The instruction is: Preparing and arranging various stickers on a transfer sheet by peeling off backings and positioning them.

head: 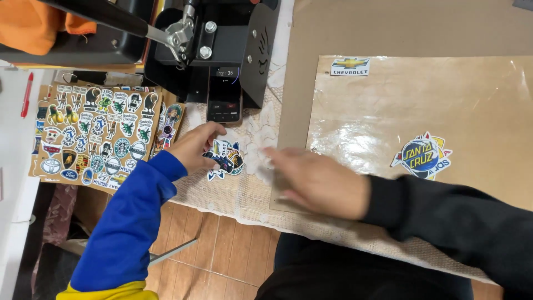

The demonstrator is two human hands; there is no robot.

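On the lace-covered tabletop (244, 194), just in front of a black press machine (222, 44), the left hand (195, 146) in a blue sleeve is resting its fingertips on a small sticker (225, 158) with dark and yellow artwork; the fingers are lying narrow and loosely curled on it rather than closing around it. Just to the right, the right hand (319, 180) in a black sleeve is showing blurred, lying flat and spread open at the near edge of a brown board (300, 100), holding nothing. A phone (225, 91) is standing propped against the press, just beyond the sticker. Left of the blue sleeve, a sheet of many small stickers (94, 136) is lying flat. On the glossy film (422, 105) over the board, a round blue sticker (422, 156) and a small rectangular sticker (350, 66) are sitting well apart.
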